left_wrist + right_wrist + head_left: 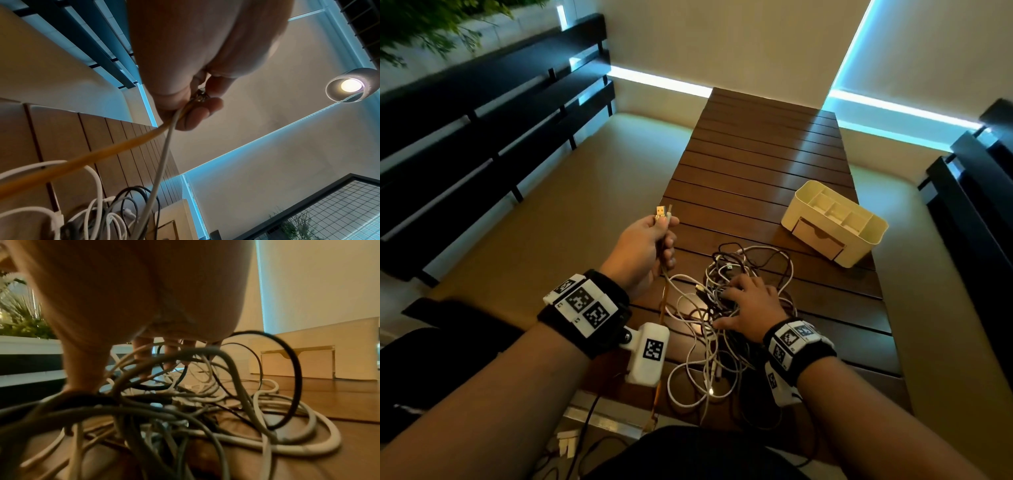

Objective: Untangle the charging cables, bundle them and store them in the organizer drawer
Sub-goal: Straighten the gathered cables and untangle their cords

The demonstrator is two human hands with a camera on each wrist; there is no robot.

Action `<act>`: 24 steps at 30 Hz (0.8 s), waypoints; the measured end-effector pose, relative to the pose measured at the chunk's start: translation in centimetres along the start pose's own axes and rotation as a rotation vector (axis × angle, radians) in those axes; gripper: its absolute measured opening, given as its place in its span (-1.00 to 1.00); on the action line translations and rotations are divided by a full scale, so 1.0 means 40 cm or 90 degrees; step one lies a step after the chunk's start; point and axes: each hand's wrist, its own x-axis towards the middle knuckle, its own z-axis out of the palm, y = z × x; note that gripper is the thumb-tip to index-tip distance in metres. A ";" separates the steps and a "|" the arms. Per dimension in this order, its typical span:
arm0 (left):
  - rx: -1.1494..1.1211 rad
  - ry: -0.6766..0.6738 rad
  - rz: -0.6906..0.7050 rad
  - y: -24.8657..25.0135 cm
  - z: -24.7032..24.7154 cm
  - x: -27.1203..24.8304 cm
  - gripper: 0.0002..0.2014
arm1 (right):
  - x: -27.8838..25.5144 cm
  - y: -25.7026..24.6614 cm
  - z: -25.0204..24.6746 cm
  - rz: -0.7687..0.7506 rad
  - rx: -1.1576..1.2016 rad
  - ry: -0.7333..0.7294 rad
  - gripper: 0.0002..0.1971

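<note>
Left hand (643, 246) is up off the table, pinching two cable ends (663, 213), orange and white, plugs poking out top. Just right of it, the tangled cables (709, 329) sit under the right hand (751, 308), fingers spread, looks like pressing down. Organizer (834, 222) far right, drawer closed.

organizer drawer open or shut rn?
Shut. The drawer front sits flush with the organizer body in the head view, and no gap shows around it in the right wrist view either.

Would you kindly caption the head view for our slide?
Left hand lifts two cable ends while right hand pins the tangle.
</note>
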 end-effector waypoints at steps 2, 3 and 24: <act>0.002 -0.001 -0.003 -0.002 -0.010 -0.003 -0.73 | 0.002 0.005 0.005 0.006 -0.013 0.013 -0.55; 0.004 -0.001 -0.007 -0.002 -0.014 -0.005 -0.73 | 0.004 0.008 0.004 0.005 -0.009 0.027 -0.64; -0.011 0.003 0.010 0.000 -0.026 -0.026 -0.76 | 0.055 -0.037 -0.261 -0.006 0.272 0.086 -0.91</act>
